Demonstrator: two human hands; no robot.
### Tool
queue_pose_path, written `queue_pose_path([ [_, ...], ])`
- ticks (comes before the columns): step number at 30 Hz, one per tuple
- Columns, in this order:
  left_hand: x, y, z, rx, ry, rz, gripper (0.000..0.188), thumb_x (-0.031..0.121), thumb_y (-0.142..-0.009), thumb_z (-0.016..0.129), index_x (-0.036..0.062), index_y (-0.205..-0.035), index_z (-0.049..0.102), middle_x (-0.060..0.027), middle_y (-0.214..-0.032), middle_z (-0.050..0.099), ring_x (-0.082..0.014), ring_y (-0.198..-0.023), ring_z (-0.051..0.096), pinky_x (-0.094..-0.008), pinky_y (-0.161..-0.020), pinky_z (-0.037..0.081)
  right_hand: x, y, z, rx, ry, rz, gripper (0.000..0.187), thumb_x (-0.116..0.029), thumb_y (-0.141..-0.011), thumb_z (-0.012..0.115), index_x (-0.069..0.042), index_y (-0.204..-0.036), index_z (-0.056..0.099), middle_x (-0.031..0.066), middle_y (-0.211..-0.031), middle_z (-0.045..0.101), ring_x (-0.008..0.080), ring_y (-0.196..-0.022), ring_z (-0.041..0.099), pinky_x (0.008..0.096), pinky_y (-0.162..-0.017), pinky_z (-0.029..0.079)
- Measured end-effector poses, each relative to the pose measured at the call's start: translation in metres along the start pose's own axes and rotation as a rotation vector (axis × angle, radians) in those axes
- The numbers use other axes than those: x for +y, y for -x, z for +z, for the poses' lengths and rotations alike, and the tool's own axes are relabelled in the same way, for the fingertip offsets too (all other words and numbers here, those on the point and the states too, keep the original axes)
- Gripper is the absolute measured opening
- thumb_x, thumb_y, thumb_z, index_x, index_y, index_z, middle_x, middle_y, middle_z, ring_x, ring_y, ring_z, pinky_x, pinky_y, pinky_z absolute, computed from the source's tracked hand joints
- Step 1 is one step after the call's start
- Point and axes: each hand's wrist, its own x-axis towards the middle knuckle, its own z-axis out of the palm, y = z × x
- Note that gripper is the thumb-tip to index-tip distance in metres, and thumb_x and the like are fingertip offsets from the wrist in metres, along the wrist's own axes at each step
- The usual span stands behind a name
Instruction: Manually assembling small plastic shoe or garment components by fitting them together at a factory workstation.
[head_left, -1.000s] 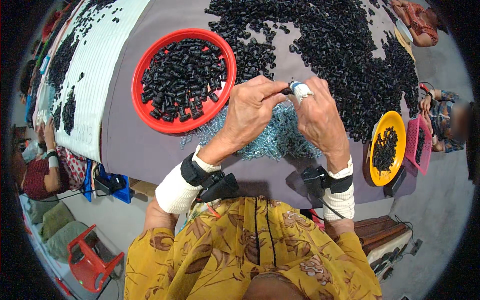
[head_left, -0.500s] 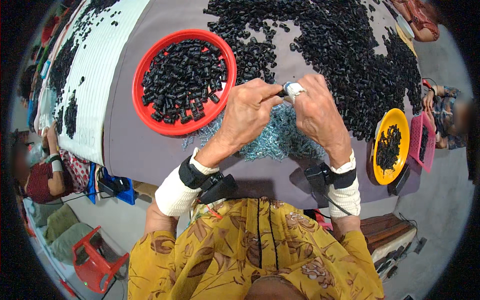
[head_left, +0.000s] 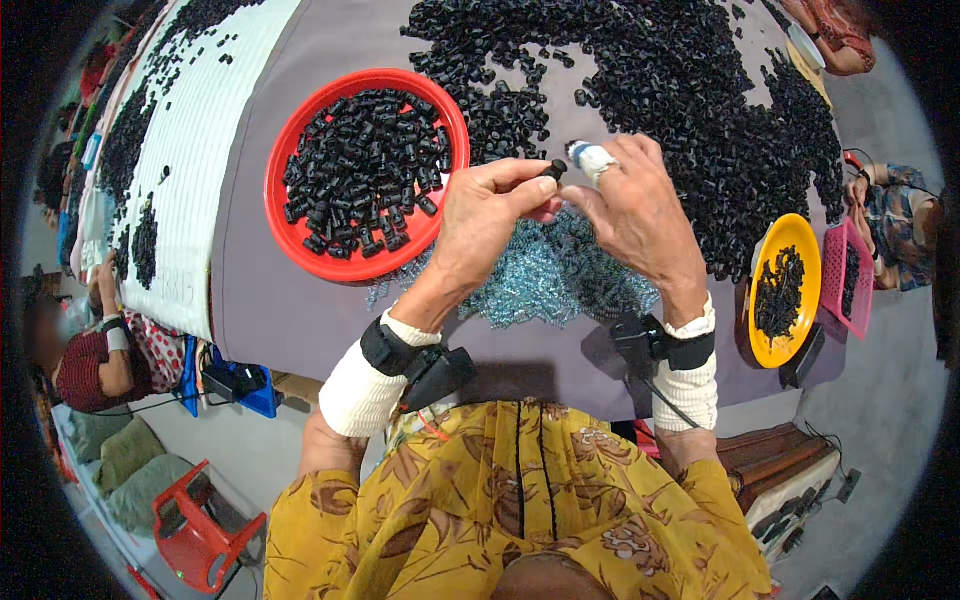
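Note:
My left hand (head_left: 482, 215) pinches a small black plastic piece (head_left: 555, 170) between thumb and forefinger. Close by on its right is my right hand (head_left: 642, 215), its thumb and forefinger spread apart with nothing visible between them. White wrapping (head_left: 593, 160) covers that forefinger, and the other fingers curl partly out of sight. Under both hands lies a heap of small shiny bluish metal springs (head_left: 535, 270). To the left of my left hand, a round red tray (head_left: 283, 235) holds many short black plastic pieces.
Loose black parts (head_left: 690, 130) cover much of the purple-grey table (head_left: 300, 325). Right of them are a yellow tray (head_left: 758, 345) and a pink basket (head_left: 855, 318) with black parts. Other people sit at both sides. A red chair (head_left: 200, 535) stands at lower left.
My right forefinger has lifted off the black piece and opened away from the thumb. The left hand still holds the piece, which now shows more upright.

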Motion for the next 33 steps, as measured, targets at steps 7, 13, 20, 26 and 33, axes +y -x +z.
queue_pose_path([
  [7,0.001,0.003,0.007,0.006,0.233,-0.085,0.021,0.010,-0.088,0.062,-0.0043,-0.102,0.065,-0.0086,-0.088,0.067,-0.0132,-0.075,0.064,-0.0258,-0.072,0.053,-0.006,-0.006,0.008,0.058,0.081,-0.045,0.028,-0.022,-0.070,0.072,-0.001,-0.084,0.059,0.0125,-0.082,0.057,0.0295,-0.086,0.054,0.0454,-0.089,0.037],
  [13,-0.001,0.008,0.002,-0.092,0.295,-0.123,0.022,0.015,-0.091,0.058,-0.0037,-0.101,0.065,-0.0072,-0.087,0.067,-0.0121,-0.078,0.064,-0.0268,-0.075,0.053,-0.002,-0.001,0.009,0.084,-0.046,-0.035,0.028,-0.024,-0.069,0.073,-0.001,-0.078,0.059,0.0125,-0.078,0.056,0.0295,-0.083,0.054,0.0450,-0.085,0.038],
  [20,-0.004,0.009,0.005,-0.048,0.130,0.034,0.024,0.016,-0.092,0.057,-0.0044,-0.099,0.065,-0.0056,-0.086,0.067,-0.0099,-0.077,0.062,-0.0245,-0.073,0.050,-0.015,0.000,0.011,0.046,0.147,0.040,0.031,-0.029,-0.069,0.073,-0.001,-0.077,0.062,0.0126,-0.078,0.057,0.0278,-0.082,0.053,0.0425,-0.082,0.037],
  [26,-0.001,0.012,0.006,-0.019,0.031,0.038,0.024,0.016,-0.092,0.057,-0.0054,-0.099,0.067,-0.0046,-0.084,0.066,-0.0080,-0.077,0.059,-0.0242,-0.074,0.048,-0.016,0.003,0.018,0.043,0.155,0.045,0.032,-0.030,-0.071,0.071,0.000,-0.076,0.062,0.0132,-0.077,0.057,0.0276,-0.079,0.051,0.0417,-0.079,0.037],
  [33,0.000,0.010,0.000,-0.082,0.014,0.002,0.022,0.015,-0.091,0.058,-0.0040,-0.098,0.068,-0.0037,-0.087,0.066,-0.0078,-0.079,0.058,-0.0234,-0.074,0.047,-0.011,0.006,0.021,0.050,0.088,0.030,0.033,-0.031,-0.072,0.070,0.000,-0.074,0.060,0.0136,-0.074,0.055,0.0297,-0.076,0.051,0.0422,-0.076,0.039],
])
